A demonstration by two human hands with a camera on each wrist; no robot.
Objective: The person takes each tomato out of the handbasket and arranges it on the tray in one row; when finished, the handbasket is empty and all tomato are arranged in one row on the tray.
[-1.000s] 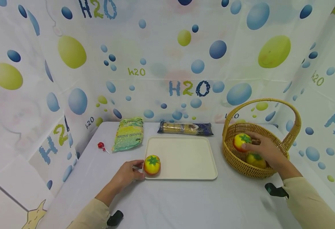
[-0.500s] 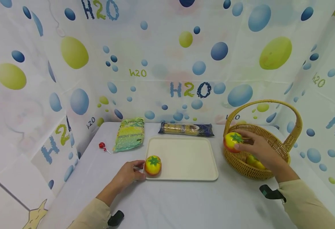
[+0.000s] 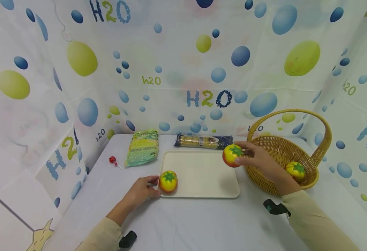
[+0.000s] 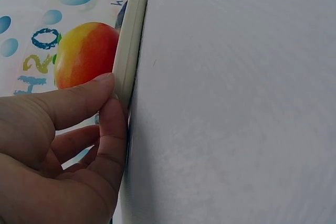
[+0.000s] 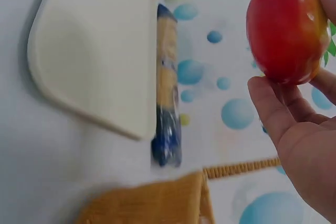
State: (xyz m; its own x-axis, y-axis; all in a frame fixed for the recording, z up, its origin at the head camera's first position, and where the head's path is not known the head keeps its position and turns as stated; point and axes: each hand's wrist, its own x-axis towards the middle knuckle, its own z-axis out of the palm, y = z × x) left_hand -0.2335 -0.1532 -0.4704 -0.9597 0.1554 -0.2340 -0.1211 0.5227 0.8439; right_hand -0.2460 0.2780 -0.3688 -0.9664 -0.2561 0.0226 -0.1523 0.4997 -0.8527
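Note:
My right hand (image 3: 259,158) holds a yellow-and-red toy tomato (image 3: 232,156) with a green star-shaped top, raised over the right end of the cream tray (image 3: 199,174). In the right wrist view, the fingers and thumb are round this tomato (image 5: 286,32), its red underside showing. My left hand (image 3: 141,191) is at the tray's left edge; in the left wrist view its thumb and forefinger pinch the rim (image 4: 130,40). Just inside that edge, a second toy tomato (image 3: 168,181) sits on the tray. A third toy tomato (image 3: 296,170) lies in the wicker basket (image 3: 265,184).
Behind the tray lies a long pack of pasta (image 3: 203,141). A green-and-yellow bag (image 3: 142,148) and a red lollipop (image 3: 112,160) lie at the back left. The basket's tall arched handle (image 3: 288,111) rises at the right. Printed sheets surround the white-covered table (image 3: 199,223).
My right hand has carried the toy tomato left, out of the basket and over the tray's right end. My left hand stays at the tray's edge.

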